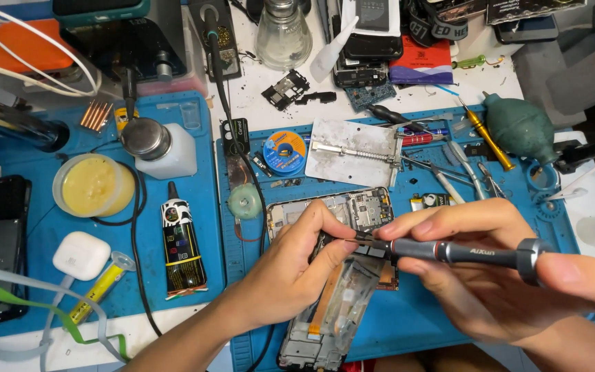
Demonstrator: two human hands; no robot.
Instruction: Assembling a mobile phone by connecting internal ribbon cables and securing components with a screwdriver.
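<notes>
Over our cluttered desk point(256, 103), our left hand point(297, 265) pinches the opened phone point(335, 275) steady beneath it while our right hand point(476, 275) grips the screwdriver point(449, 252).

black glue tube point(184, 248), colourful label, on blue mat point(194, 138)

Matt metal screwdriver point(449, 252), blue rubbery mat point(394, 324)

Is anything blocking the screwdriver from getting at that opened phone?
Nothing visible does. The right hand holds the grey screwdriver, and its tip sits at the opened phone, right beside the left hand's fingertips. Those fingertips hide the exact contact spot.
</notes>
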